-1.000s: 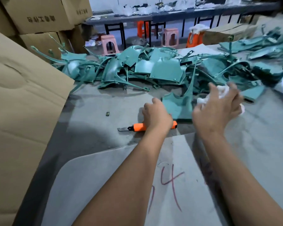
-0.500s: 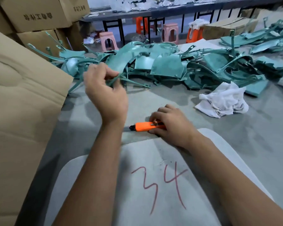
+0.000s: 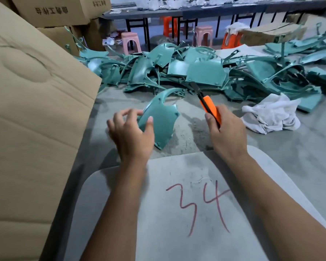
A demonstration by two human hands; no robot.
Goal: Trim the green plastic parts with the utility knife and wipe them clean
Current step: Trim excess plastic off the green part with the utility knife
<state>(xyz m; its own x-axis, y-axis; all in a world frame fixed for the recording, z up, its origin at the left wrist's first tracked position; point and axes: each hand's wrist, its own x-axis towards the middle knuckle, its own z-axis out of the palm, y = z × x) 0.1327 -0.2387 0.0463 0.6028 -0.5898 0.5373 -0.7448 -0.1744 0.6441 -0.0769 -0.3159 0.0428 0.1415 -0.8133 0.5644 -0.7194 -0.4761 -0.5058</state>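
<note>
Orange utility knife (image 3: pixel 209 107) in right hand (image 3: pixel 226 133), blade pointing up-left

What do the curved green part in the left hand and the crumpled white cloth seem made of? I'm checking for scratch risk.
Curved green part: apparently moulded plastic, semi-gloss; soft highlights, thin edges.
Crumpled white cloth: probably soft woven fabric, matte; it lies in loose folds.

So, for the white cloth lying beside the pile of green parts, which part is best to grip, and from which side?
Probably from above, by pinching one of the raised folds of the white cloth. It lies crumpled in a loose heap on the table, with nothing on top of it. Its near side is open, while the green parts crowd its far edge.
</note>
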